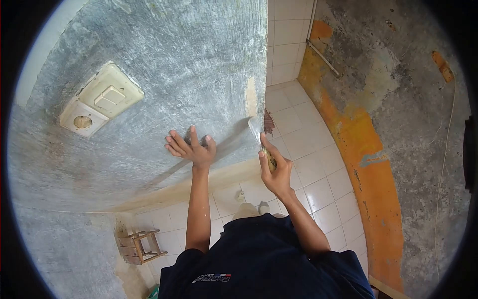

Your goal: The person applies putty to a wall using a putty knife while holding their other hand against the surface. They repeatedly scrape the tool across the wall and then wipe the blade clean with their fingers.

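Note:
My right hand (pixel 277 172) is wrapped round the handle of a putty knife (pixel 256 130). Its metal blade points up at the edge of the grey wall (pixel 199 65), just below a pale strip (pixel 251 94) where the grey coat is absent. My left hand (pixel 193 149) rests against the same wall with its fingers spread, to the left of the blade, and holds nothing. A shadow runs across the wall from the blade toward the lower left.
On the wall at left sit a light switch (pixel 110 98) and a socket (pixel 83 121). A small wooden stool (pixel 142 247) stands at lower left on the white tiled floor (pixel 318 192). Reddish cloth (pixel 269 122) lies behind the wall edge. An orange and grey wall (pixel 378 199) rises at right, with a pipe (pixel 322 57).

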